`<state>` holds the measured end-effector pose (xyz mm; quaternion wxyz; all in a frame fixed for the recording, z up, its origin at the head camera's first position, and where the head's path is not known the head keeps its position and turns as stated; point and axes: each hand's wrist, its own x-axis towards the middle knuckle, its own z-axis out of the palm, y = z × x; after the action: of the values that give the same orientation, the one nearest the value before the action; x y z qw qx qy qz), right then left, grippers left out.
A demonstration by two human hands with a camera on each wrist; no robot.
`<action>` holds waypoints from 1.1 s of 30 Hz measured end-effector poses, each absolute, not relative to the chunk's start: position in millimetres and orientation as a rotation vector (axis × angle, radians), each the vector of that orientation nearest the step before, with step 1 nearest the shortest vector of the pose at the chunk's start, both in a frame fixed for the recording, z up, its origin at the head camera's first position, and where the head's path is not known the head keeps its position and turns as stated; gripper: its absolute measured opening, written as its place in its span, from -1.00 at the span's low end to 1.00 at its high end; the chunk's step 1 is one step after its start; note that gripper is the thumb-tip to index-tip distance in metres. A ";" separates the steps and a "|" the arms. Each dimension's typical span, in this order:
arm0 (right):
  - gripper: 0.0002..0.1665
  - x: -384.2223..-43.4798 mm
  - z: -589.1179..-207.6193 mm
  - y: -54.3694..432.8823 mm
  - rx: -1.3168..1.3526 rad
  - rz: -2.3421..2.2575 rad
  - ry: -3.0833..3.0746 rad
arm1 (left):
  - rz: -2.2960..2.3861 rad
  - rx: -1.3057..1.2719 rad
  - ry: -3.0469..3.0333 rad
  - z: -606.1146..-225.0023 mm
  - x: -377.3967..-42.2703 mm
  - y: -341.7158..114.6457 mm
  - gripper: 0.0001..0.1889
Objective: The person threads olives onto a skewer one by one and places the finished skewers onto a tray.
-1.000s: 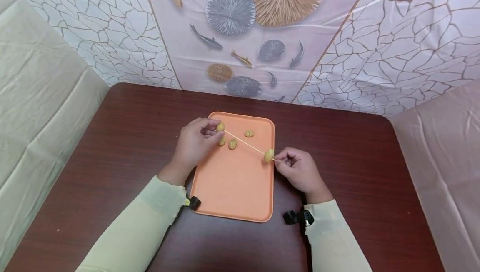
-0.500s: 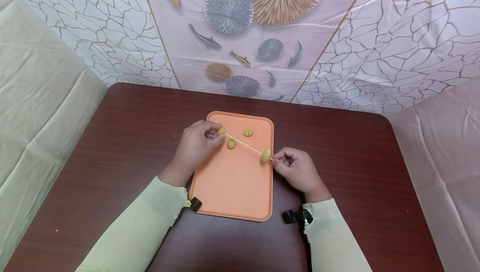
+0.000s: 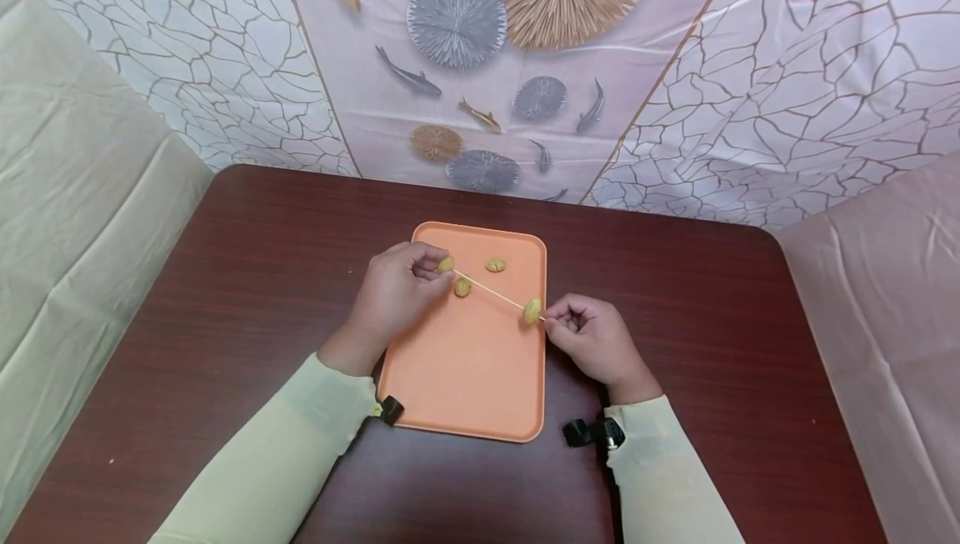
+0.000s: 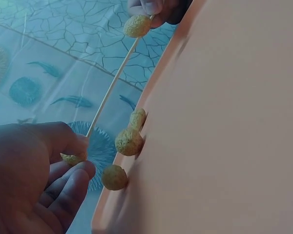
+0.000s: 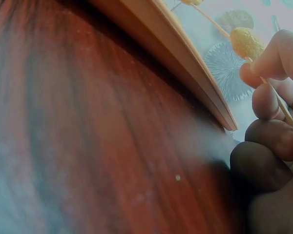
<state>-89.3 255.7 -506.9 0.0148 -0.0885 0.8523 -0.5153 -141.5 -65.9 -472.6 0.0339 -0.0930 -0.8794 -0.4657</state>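
In the head view a thin wooden skewer [image 3: 487,287] slants between the two hands over the orange tray [image 3: 465,377]. My left hand [image 3: 397,286] pinches a small yellow, wrinkled oval piece [image 3: 446,264] at the skewer's far end. The right hand [image 3: 600,340] grips the near end between thumb and fingers, with another yellow oval piece [image 5: 246,43] threaded on the stick just ahead of the fingertips. Below the skewer lie loose yellow pieces, one [image 3: 462,287] near the left fingertips and one with a split [image 3: 496,265] farther back. The left wrist view shows a third loose piece [image 4: 114,177], hidden by the left hand in the head view.
The tray rests on a dark reddish-brown wooden table [image 3: 712,344]. Behind the table hangs a patterned cloth [image 3: 480,94]; plain pale cloths [image 3: 82,236] hang at the sides. Black wrist cameras [image 3: 588,434] sit at both sleeve cuffs.
The left hand has shifted slightly right and toward the viewer, with its yellow piece. It now covers the loose piece that showed beside its thumb. The right hand has barely moved.
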 end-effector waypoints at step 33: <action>-0.95 -87.7 -507.2 253.5 -0.333 -1.654 2.653 | -1.379 -0.407 -2.650 -467.7 -125.7 -40.0 -0.75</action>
<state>-87.7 253.5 -507.2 -0.0011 -0.1060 0.8439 -0.5260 -125.7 -40.0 -467.7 0.0631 -0.1347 -0.8772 -0.4566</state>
